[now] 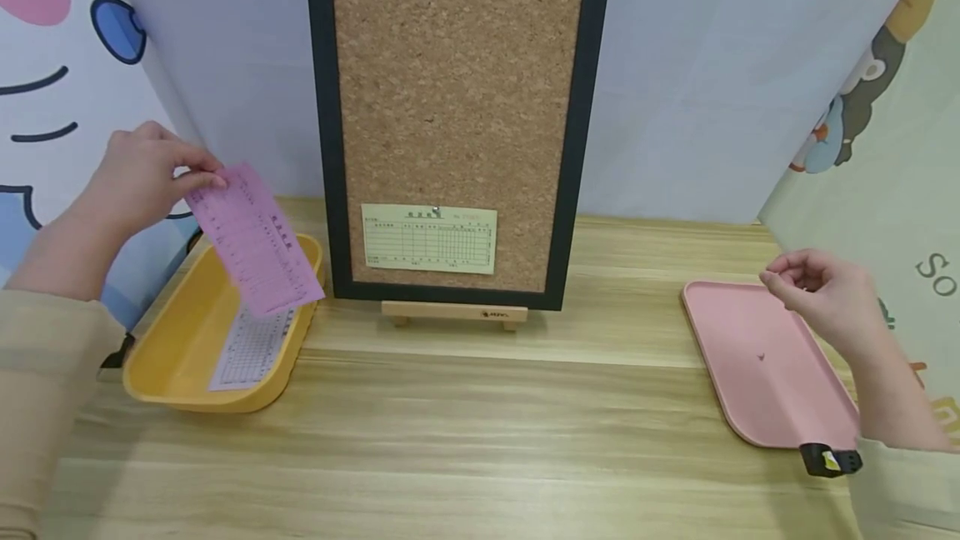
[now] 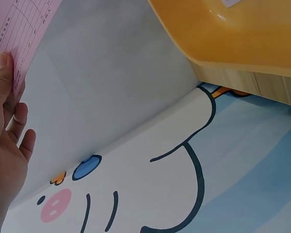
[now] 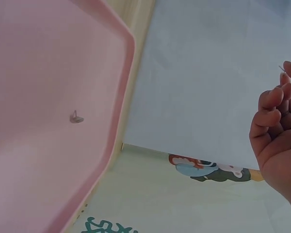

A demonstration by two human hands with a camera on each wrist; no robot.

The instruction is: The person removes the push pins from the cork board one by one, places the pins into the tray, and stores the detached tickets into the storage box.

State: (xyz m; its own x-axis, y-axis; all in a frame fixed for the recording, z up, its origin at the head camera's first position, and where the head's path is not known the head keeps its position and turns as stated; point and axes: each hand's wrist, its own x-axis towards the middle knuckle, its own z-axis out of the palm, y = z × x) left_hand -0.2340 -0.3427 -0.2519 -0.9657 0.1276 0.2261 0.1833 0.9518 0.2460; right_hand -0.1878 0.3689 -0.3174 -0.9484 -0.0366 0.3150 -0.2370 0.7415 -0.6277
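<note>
A: We are lifting the pink slip (image 1: 253, 240) with our left hand (image 1: 142, 182), at the left of the head view. The fingertips are pinching its upper corner, so the sheet is hanging slantwise over the far end of the yellow tray (image 1: 172, 357). In the left wrist view the same slip (image 2: 20, 36) is showing at the upper left, with a finger (image 2: 2, 92) lying along its edge.

B: And our right hand (image 1: 828, 294) is hovering at the right, over the far part of the pink tray (image 1: 780, 407). Its fingers are curling in narrowly, pinching what we are judging to be a pin (image 3: 282, 69); only a thin sliver is showing above the fingertip in the right wrist view.

A: One more pin (image 3: 76, 117) is lying on that tray's floor. A white slip (image 1: 251, 348) is lying in the yellow one.

B: The cork board (image 1: 457, 107) is standing upright on its small wooden stand (image 1: 453, 313) in the middle, with a yellowish slip (image 1: 429, 238) already pinned low on it. Most of the cork above that slip is bare, so we are seeing plenty of room there.

A: The table (image 1: 480, 440) between the trays is open; the board's dark frame is the nearest edge beside the pink slip.
</note>
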